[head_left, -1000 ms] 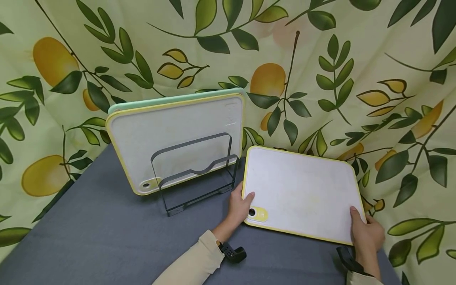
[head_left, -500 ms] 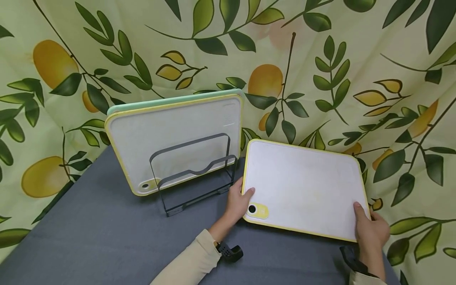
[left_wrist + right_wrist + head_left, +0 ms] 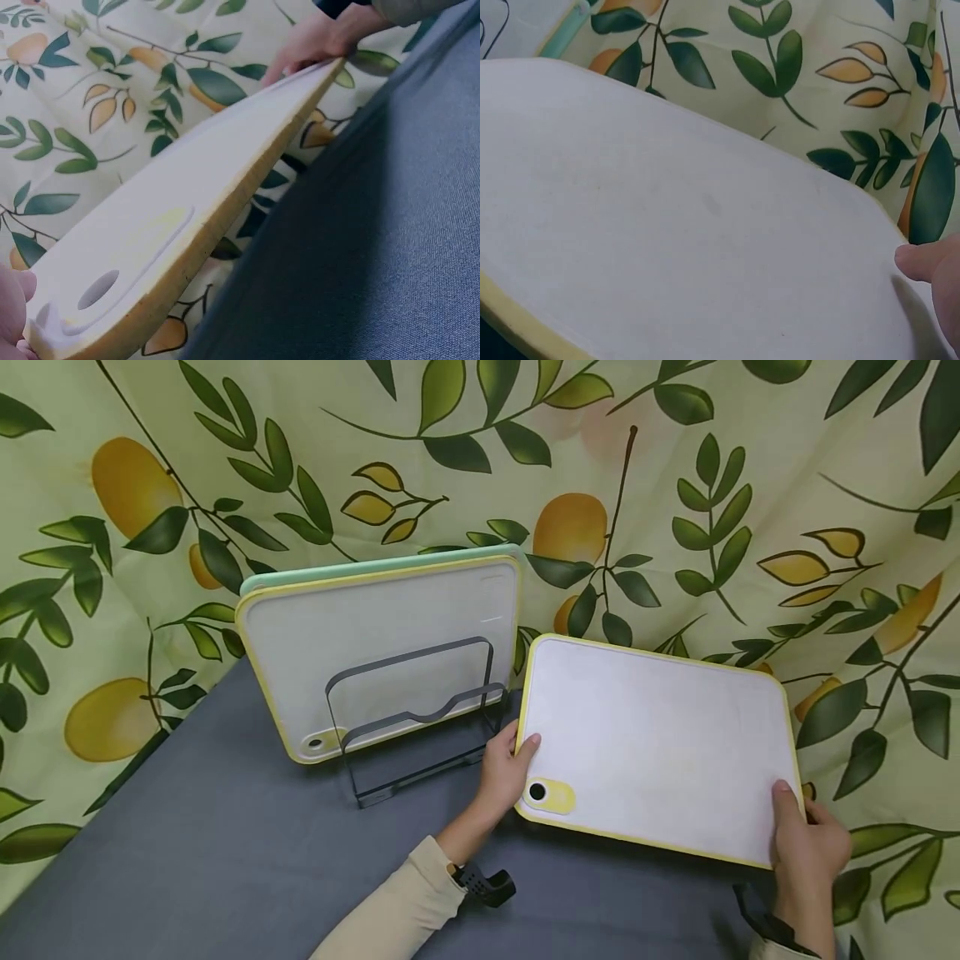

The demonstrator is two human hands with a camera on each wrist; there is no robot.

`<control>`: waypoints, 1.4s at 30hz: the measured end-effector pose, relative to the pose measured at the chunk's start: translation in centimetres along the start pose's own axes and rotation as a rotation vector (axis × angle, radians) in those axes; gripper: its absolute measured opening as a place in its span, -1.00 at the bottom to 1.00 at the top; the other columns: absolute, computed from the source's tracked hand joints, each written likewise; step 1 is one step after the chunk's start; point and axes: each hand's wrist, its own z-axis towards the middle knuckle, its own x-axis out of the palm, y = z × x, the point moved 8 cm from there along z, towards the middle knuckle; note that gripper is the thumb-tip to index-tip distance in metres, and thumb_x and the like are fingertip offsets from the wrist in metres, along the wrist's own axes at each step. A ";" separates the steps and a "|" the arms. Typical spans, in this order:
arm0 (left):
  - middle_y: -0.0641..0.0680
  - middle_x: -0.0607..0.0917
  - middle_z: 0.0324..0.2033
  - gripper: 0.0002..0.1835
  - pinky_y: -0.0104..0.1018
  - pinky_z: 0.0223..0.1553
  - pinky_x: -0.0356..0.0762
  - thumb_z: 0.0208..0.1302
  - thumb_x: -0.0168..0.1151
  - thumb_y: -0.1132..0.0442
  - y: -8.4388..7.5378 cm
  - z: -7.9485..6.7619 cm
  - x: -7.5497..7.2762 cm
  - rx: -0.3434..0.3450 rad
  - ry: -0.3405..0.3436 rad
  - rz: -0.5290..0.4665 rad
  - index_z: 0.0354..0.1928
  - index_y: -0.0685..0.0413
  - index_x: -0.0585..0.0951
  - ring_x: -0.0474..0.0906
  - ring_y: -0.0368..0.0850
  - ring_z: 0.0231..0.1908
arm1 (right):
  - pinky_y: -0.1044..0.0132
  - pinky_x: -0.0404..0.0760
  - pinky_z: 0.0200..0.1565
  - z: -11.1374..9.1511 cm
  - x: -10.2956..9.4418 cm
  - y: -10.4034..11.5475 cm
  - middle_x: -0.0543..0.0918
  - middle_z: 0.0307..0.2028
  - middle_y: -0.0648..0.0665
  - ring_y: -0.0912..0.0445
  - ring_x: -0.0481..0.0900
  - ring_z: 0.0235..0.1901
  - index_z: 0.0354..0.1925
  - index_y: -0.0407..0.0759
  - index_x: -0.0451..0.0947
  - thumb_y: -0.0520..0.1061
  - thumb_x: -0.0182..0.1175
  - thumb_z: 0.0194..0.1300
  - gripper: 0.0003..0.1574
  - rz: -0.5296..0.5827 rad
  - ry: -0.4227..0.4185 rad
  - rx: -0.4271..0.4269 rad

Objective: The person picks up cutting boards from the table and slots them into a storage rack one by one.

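A white cutting board [image 3: 660, 743] with a yellow rim is held up by both hands, tilted, its broad face toward the head camera. My left hand [image 3: 504, 772] grips its left edge, thumb on the face just above the yellow patch with a round hole. At the opposite edge my right hand [image 3: 810, 843] pinches the board, thumb on top; its other fingers are mostly hidden behind. In the left wrist view the board's thick yellow edge [image 3: 225, 217] shows, clear of the tabletop. The right wrist view shows the thumb [image 3: 922, 261] against the white face.
A dark wire rack [image 3: 420, 718] stands on the grey-blue tabletop [image 3: 225, 860] to the left. In it leans another white, yellow-rimmed board [image 3: 375, 618], with a mint-green board [image 3: 390, 564] behind. A leaf-and-fruit patterned cloth [image 3: 637, 468] hangs at the back.
Both hands have raised the cutting board and brought it closer, so it looks larger. The right hand has shifted to the right. The rack and its boards stay in place.
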 end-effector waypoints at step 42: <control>0.31 0.79 -0.20 -0.59 -0.24 -0.32 0.73 0.45 0.20 0.26 -3.7 0.4 -4.3 0.001 -0.094 0.024 0.27 0.26 0.52 0.78 0.01 -0.36 | 0.53 0.47 -0.57 -3.3 0.9 4.3 0.51 -0.34 0.13 0.33 0.50 -0.53 -0.35 0.21 0.64 0.06 0.48 0.16 -0.84 0.352 -0.002 -0.070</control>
